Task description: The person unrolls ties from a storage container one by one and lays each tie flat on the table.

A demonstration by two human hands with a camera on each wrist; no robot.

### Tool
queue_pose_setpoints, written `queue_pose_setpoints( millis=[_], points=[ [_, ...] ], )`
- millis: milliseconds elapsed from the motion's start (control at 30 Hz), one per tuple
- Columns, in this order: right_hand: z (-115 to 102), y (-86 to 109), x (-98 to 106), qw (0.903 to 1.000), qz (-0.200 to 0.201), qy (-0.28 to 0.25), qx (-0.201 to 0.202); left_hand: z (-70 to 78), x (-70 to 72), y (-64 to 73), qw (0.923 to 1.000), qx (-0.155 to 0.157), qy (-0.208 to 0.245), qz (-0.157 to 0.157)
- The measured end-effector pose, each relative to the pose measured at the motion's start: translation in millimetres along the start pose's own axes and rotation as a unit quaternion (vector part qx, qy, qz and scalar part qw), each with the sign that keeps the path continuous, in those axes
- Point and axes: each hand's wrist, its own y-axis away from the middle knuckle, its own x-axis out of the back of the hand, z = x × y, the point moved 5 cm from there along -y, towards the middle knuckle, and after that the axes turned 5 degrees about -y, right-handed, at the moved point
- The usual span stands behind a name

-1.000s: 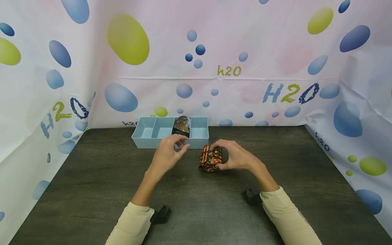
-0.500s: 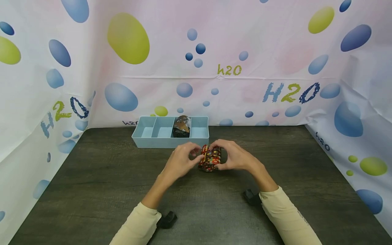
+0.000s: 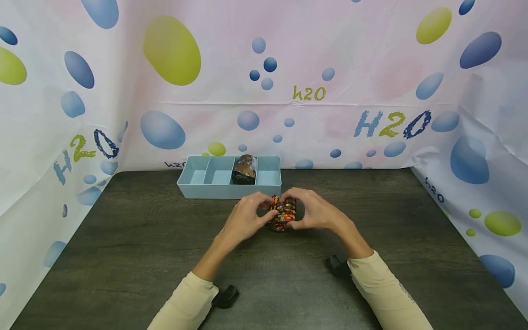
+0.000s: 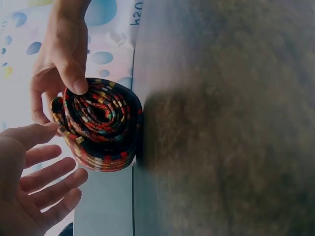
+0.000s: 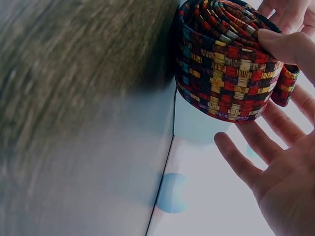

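Note:
A rolled-up necktie (image 3: pixel 284 213) with a red, yellow and black woven pattern stands on edge on the table. My right hand (image 3: pixel 315 208) holds it from the right; in the right wrist view the thumb (image 5: pixel 290 46) lies on the upper edge of the roll, with fingers on its far side. My left hand (image 3: pixel 246 214) is at its left side. Seen from the left wrist, the left thumb tip is at the roll's loose outer end, and the other fingers (image 4: pixel 54 182) are spread and loosely extended beside the necktie (image 4: pixel 106 125).
Behind the hands stands a pale blue divided box (image 3: pixel 206 192). One of its compartments holds a brown and black roll (image 3: pixel 245 170). A patterned sheet (image 3: pixel 231 68) hangs behind the dark wooden table (image 3: pixel 144 229).
My left hand has come down from in front of the box to the right, reaching the necktie's left side. The right hand keeps its hold, with the roll shifted very slightly left.

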Motion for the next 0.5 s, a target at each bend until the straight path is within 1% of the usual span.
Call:
queue_pose_setpoints(
  millis=[100,333,500],
  points=[
    [-0.6,-1.2,-0.5,1.0,-0.001,0.002,0.0,0.2,-1.1,-0.1,0.9999,0.007,0.004,-0.01],
    [-1.0,-2.5,-1.9,0.9999,-0.005,0.014,-0.002,-0.9,-3.1,-1.5,0.9993,0.013,0.006,-0.035],
    [-0.8,-1.6,-1.1,0.9996,-0.006,0.024,-0.012,4.3,-4.4,-5.5,0.9984,0.015,0.008,-0.054]
  ],
)
